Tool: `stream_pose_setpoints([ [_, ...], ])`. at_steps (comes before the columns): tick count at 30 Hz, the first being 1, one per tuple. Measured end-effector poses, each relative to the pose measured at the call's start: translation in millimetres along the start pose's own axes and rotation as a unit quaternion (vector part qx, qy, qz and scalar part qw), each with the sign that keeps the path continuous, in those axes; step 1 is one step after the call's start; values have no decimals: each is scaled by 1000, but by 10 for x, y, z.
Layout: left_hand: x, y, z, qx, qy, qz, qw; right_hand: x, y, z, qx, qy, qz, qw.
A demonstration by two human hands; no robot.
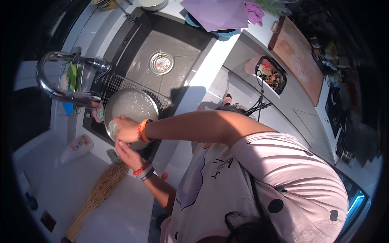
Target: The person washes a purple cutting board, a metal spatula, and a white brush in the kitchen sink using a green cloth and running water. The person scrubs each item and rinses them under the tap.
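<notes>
A round metal basin (130, 101), wet and shiny inside, rests over the wire rack (164, 101) at one side of the sink (179, 48). My right hand (126, 129) presses a pale green cloth (113, 127) against the basin's rim. Just below it, my left hand (130, 156) grips the rim, its fingertips partly hidden by the right hand. A chrome faucet (54, 91) arches beside the basin. At its spout hangs a pink and green cloth (99, 114).
A straw broom (100, 191) and a white bottle (82, 144) lie on the counter to my left. To the right are a purple board (217, 13), a wooden cutting board (299, 57) and a black-rimmed bin of scraps (270, 74). A wire basket (71, 88) stands behind the faucet.
</notes>
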State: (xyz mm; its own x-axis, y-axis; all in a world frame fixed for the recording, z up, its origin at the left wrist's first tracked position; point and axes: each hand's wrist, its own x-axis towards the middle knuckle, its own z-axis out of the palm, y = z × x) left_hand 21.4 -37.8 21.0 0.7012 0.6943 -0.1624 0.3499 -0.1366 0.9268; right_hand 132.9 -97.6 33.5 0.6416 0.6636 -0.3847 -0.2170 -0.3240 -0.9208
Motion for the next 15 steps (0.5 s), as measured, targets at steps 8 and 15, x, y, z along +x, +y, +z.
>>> stream_pose_setpoints([
  [8, 135, 96, 57, -195, -11, -42, 980, -169, -64, -344, 90, -131, -94, 983],
  [15, 278, 232, -57, -77, 30, 10, 997, -129, 132, -672, -326, 19, -165, 931],
])
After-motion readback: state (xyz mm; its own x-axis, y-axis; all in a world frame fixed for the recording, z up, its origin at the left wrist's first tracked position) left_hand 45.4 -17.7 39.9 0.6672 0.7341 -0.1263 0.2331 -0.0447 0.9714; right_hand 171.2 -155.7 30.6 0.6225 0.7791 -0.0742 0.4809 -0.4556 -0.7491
